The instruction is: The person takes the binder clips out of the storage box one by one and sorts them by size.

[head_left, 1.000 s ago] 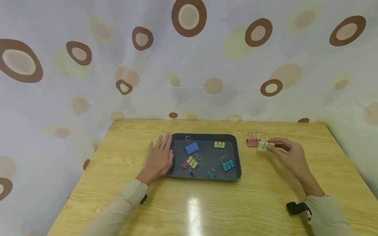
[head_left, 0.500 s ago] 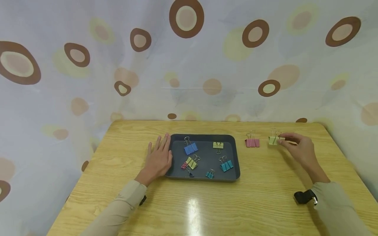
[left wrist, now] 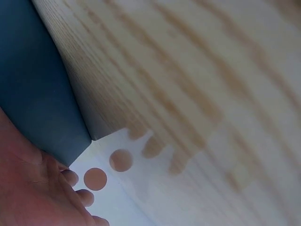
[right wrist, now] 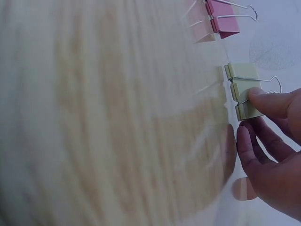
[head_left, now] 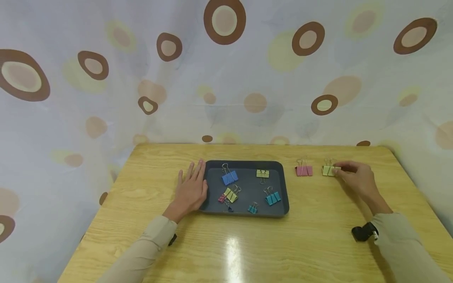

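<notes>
Pinching yellow clip (head_left: 328,171), right hand (head_left: 359,179); left hand (head_left: 191,190) spread; glossy wooden table (head_left: 301,239), spotted backdrop (head_left: 198,70).

L hand (head_left: 188,192) lying straight, R hand (head_left: 359,179) pinching

L arm (head_left: 139,247) is angling fwd over worktop (head_left: 198,251), back of hand showing, straight fingers (head_left: 200,169) pointing twd far edge. R arm (head_left: 400,243) is leaning in, hand sitting nr far R corner, thumb (right wrist: 273,102) & index (head_left: 346,163) pinching, others bending.

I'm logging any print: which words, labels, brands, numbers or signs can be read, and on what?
None can be read in any view.
Held clip and pink clip: no lettering shows.
Clips in the tray: too small to rule out fine marks.
Backdrop: ring and spot patterns only.
</notes>
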The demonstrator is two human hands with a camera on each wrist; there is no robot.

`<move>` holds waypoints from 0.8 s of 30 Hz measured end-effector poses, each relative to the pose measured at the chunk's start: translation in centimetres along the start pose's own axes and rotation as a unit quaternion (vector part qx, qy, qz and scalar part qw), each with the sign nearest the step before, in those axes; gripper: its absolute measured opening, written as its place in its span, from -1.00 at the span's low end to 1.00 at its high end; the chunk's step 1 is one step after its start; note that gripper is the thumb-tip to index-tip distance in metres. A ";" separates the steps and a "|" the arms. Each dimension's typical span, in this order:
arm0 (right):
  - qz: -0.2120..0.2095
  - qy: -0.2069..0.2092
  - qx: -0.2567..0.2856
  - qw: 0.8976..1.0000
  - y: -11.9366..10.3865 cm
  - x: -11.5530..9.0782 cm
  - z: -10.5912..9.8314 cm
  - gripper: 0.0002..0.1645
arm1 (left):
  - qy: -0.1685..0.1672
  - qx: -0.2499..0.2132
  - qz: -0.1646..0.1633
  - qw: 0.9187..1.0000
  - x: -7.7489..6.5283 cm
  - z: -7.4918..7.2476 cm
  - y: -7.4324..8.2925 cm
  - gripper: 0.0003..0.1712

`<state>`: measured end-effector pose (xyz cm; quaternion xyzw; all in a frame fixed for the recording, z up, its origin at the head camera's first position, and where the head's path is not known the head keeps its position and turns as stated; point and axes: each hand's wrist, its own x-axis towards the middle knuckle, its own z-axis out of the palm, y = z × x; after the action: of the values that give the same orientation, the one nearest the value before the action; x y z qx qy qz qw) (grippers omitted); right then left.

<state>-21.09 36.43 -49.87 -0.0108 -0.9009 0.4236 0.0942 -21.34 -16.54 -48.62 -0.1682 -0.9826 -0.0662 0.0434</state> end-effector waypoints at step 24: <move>0.020 0.044 0.081 0.996 -0.9 -0.9 -0.7 -0.49 | 0.002 0.001 -0.003 1.000 0.0 0.4 -0.1 -0.27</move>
<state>-20.06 36.32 -48.83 -0.0399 -0.8580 0.4963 0.1260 -21.36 -16.56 -49.00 -0.1648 -0.9831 -0.0653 0.0449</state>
